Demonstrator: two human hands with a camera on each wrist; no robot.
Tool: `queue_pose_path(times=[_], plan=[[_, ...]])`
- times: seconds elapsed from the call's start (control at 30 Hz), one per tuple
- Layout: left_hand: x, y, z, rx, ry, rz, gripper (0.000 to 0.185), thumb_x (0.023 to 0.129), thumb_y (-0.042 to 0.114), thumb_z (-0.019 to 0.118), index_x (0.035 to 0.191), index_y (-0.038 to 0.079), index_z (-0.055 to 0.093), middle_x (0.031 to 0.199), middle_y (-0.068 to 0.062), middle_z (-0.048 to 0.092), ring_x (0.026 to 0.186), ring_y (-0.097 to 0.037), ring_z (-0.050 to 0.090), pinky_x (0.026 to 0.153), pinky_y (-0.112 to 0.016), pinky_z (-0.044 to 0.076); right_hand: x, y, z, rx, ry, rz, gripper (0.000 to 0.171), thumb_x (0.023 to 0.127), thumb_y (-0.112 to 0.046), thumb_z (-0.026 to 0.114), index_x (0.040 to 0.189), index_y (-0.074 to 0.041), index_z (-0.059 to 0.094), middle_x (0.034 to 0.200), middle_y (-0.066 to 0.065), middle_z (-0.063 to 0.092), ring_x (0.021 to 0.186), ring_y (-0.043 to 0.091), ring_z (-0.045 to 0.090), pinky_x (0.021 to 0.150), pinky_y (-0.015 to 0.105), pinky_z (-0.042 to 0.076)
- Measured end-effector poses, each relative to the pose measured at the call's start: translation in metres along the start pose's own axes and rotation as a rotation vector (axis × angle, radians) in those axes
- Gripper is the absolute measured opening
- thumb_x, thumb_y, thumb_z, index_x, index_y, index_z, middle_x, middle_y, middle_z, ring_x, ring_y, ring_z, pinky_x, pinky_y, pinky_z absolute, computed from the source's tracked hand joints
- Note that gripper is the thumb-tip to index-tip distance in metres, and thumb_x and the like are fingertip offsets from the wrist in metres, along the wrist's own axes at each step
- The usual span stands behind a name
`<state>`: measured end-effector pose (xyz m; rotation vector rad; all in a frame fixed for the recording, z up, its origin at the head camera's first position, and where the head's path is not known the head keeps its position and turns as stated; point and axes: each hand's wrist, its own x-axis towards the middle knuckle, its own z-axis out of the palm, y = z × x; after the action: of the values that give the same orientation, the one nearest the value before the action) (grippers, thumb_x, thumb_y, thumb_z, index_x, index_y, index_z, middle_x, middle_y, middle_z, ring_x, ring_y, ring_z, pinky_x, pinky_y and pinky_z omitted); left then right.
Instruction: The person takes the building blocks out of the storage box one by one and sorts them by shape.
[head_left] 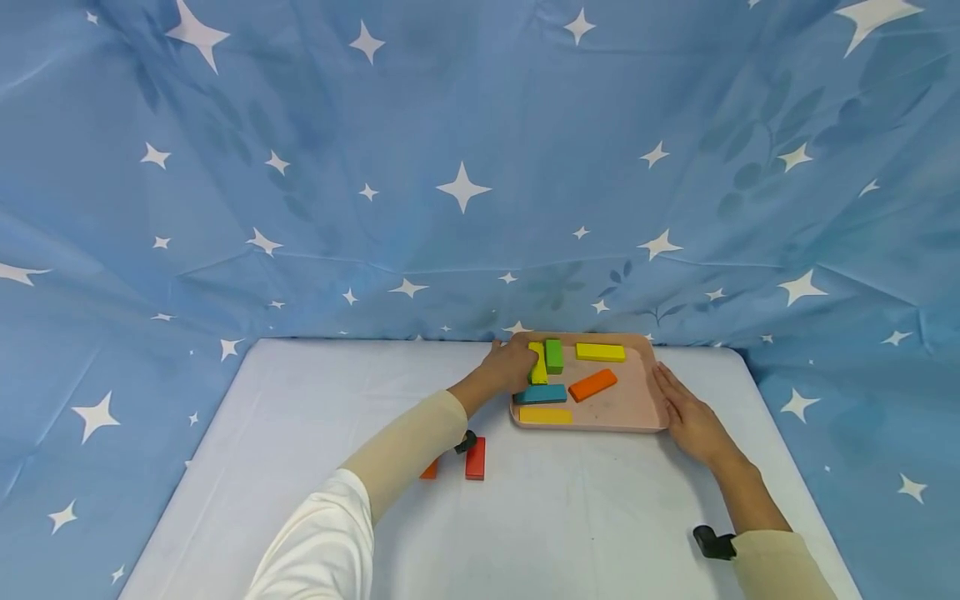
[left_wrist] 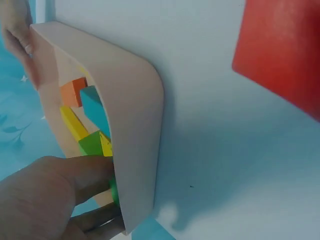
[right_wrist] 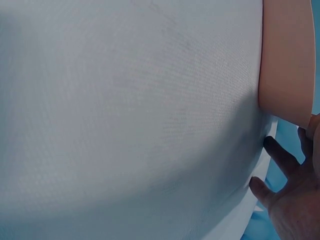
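Note:
A pink tray (head_left: 592, 427) stands at the back of the white table and holds several coloured blocks. My left hand (head_left: 512, 365) reaches over the tray's left rim, its fingers curled round an upright yellow block (head_left: 537, 367) next to a green block (head_left: 553, 356). In the left wrist view my left hand (left_wrist: 45, 200) dips behind the tray wall (left_wrist: 135, 125). My right hand (head_left: 686, 417) lies flat with straight fingers against the tray's right side; the right wrist view shows the right hand (right_wrist: 292, 210) below the tray's edge (right_wrist: 285, 60).
In the tray lie a long yellow block (head_left: 600, 352), an orange block (head_left: 592, 384), a blue block (head_left: 542, 394) and another yellow block (head_left: 545, 415). A red block (head_left: 475, 458) and an orange block (head_left: 430, 471) lie on the table (head_left: 300, 433) by my left forearm. Blue starred cloth surrounds the table.

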<state>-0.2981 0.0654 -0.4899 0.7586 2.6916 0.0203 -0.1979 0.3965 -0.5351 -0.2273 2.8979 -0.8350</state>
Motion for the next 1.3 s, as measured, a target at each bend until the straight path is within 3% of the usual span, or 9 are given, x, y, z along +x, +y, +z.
queue_pose_path(times=[0.23,0.43,0.63,0.77,0.93,1.3], plan=[[0.001,0.002,0.003,0.035,0.023,-0.006,0.039,0.096,0.02,0.075,0.133,0.017,0.066,0.162,-0.008,0.043,0.155,-0.024,0.03,0.124,-0.064,0.024,-0.001,0.0,0.0,-0.003,0.011,-0.003,0.058,0.112,-0.012,0.037,0.167,-0.01,0.019,0.173,0.018,0.017,0.154,0.05,0.024,0.117,0.069,0.027],[0.0,0.001,0.003,0.024,0.083,0.007,0.043,0.094,0.023,0.077,0.135,0.016,0.066,0.158,-0.005,0.048,0.151,-0.022,0.037,0.121,-0.058,0.032,-0.001,-0.002,0.0,0.002,0.003,0.01,0.058,0.112,-0.013,0.036,0.167,-0.011,0.018,0.173,0.017,0.016,0.154,0.05,0.023,0.118,0.069,0.026],[-0.003,0.001,-0.003,-0.051,0.184,0.013,0.051,0.09,0.026,0.082,0.137,0.016,0.066,0.138,-0.002,0.058,0.119,-0.022,0.057,0.108,-0.045,0.047,-0.001,-0.002,0.0,0.003,0.005,0.003,0.058,0.112,-0.013,0.035,0.167,-0.011,0.018,0.174,0.016,0.015,0.154,0.049,0.023,0.117,0.069,0.027],[-0.011,0.001,-0.009,-0.158,0.209,0.051,0.051,0.088,0.018,0.082,0.137,0.014,0.066,0.134,-0.003,0.058,0.11,-0.021,0.058,0.103,-0.039,0.052,-0.001,-0.002,0.0,0.009,0.004,0.006,0.057,0.112,-0.013,0.035,0.167,-0.011,0.018,0.174,0.016,0.015,0.155,0.049,0.023,0.118,0.068,0.026],[-0.025,0.003,-0.013,-0.239,0.224,0.069,0.05,0.088,0.012,0.081,0.136,0.01,0.067,0.136,-0.006,0.056,0.112,-0.018,0.059,0.1,-0.029,0.054,-0.001,-0.002,0.0,0.017,0.002,0.001,0.057,0.112,-0.013,0.035,0.166,-0.009,0.018,0.174,0.017,0.015,0.155,0.05,0.022,0.118,0.069,0.025],[-0.057,-0.003,-0.015,-0.344,0.214,0.092,0.05,0.083,0.012,0.087,0.13,0.007,0.071,0.134,-0.005,0.055,0.109,-0.019,0.058,0.096,-0.029,0.055,-0.001,-0.003,0.0,0.027,-0.008,-0.005,0.056,0.113,-0.014,0.033,0.166,-0.006,0.016,0.174,0.018,0.013,0.155,0.05,0.019,0.119,0.069,0.024]])
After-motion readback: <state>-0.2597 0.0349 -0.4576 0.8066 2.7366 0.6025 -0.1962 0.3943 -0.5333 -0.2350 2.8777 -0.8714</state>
